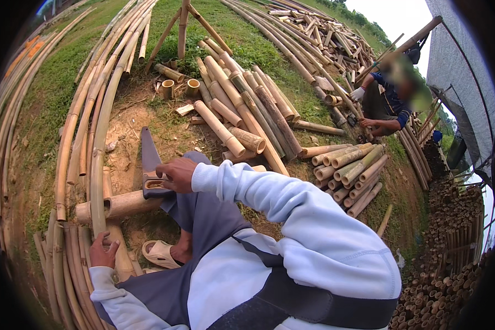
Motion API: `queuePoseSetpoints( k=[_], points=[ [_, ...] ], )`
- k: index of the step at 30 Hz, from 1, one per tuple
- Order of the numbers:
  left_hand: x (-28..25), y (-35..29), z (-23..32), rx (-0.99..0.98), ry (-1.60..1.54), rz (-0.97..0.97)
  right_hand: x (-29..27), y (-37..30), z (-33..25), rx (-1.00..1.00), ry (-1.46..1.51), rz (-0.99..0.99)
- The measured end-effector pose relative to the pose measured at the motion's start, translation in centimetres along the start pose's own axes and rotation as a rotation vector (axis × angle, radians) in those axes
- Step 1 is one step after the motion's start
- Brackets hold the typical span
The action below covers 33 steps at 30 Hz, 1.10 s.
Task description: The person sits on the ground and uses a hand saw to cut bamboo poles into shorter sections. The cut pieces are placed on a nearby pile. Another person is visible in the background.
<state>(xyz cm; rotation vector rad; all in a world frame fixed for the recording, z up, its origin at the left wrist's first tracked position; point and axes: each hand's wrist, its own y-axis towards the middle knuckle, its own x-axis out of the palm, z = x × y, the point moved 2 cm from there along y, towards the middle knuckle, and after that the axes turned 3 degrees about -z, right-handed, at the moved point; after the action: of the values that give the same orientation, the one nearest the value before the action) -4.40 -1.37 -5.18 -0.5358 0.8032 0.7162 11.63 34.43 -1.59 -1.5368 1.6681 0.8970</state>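
My right hand (177, 174) is closed on the handle of a handsaw (149, 151), whose dark blade points away from me. The saw's handle is just above a thick bamboo piece (135, 203) lying crosswise. A long bamboo pole (100, 159) crosses that piece near its left end and runs far off ahead. Close to the pole's near end is my left hand (104, 251), its thumb and forefinger apart and the other fingers loosely bent. Whether its fingertips touch the pole, I cannot tell.
Cut bamboo lengths (242, 104) lie piled ahead, with a neat stack (349, 173) to the right. More long poles (77, 275) lie at the left. A co-worker (388, 99) crouches at the far right among bamboo. A wooden tripod (184, 30) stands at the back.
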Motion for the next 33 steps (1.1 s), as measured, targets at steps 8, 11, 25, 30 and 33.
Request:
queuePoseSetpoints(
  k=[8, 11, 25, 30, 33],
  points=[
    [0.1, 0.8, 1.3, -0.024, 0.007, -0.09, 6.5, -9.3, 3.7, 0.229, -0.249, -0.134],
    [0.4, 0.9, 1.6, -0.021, 0.02, -0.098, 7.9, -8.9, 3.4, 0.223, -0.293, -0.087],
    [1.3, 1.0, 2.9, -0.087, 0.066, -0.115, -4.0, -0.6, -0.7, 0.104, 0.451, 0.7],
    [-0.4, -0.1, 1.1, -0.196, 0.117, -0.035, -8.4, 8.8, -2.3, 0.07, 1.023, 0.63],
    [-3.0, -3.8, 2.4, -0.13, 0.209, 0.19, -11.1, 11.5, -5.6, -0.123, 1.147, 0.585]
  ],
)
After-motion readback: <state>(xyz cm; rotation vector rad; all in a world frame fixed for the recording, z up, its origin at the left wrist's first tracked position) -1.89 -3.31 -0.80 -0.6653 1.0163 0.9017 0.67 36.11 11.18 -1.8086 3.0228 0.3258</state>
